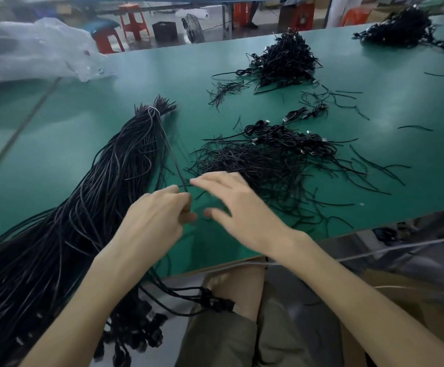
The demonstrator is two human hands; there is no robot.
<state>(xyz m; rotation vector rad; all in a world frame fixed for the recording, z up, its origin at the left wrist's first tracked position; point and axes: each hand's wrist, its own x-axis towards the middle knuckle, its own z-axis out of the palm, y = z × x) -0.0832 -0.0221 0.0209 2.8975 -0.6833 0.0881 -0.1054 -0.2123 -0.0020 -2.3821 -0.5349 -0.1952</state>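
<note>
A thick bundle of long black cables lies on the green table, tied with a white band near its far end and hanging over the near edge. My left hand pinches a single black cable that runs taut up to the tied end. My right hand hovers just right of it, fingers spread and relaxed, holding nothing. Under and beyond my right hand lies a loose heap of short black ties.
Piles of coiled black cables with plugs lie farther right and back. A clear plastic bag sits at the back left. Red stools and a fan stand on the floor beyond. A cardboard box is at my right.
</note>
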